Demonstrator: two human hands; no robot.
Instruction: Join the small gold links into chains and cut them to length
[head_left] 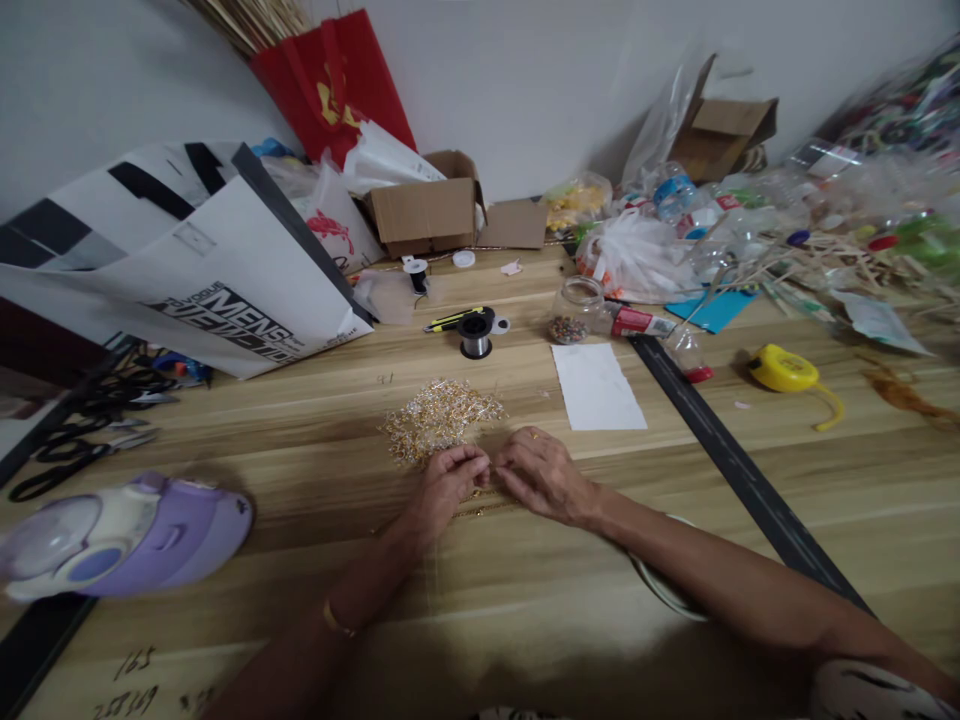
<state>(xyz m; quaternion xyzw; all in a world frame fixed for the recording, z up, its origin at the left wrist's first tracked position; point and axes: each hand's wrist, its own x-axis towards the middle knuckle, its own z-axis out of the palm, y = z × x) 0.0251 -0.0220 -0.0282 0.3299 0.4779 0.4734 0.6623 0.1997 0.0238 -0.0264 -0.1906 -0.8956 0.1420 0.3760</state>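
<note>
My left hand [452,479] is pinched closed just in front of a pile of small clear and gold beaded pieces [439,412]. Close beside it on the right, my right hand [541,472] is also closed, its fingertips almost meeting the left ones. Whatever the fingertips hold is too small to make out. A thin gold chain [480,512] lies on the wood under and between the hands. Behind the pile stands a spool of silver wire [475,338], with a yellow and black cutter [447,321] beside it.
A white paper [598,387] and a jar of beads [574,312] lie to the right, near a yellow tape measure [784,368]. Scissors [71,445] and a purple and white device [142,540] are at left. Bags, cardboard boxes [426,208] and plastic bottles crowd the back.
</note>
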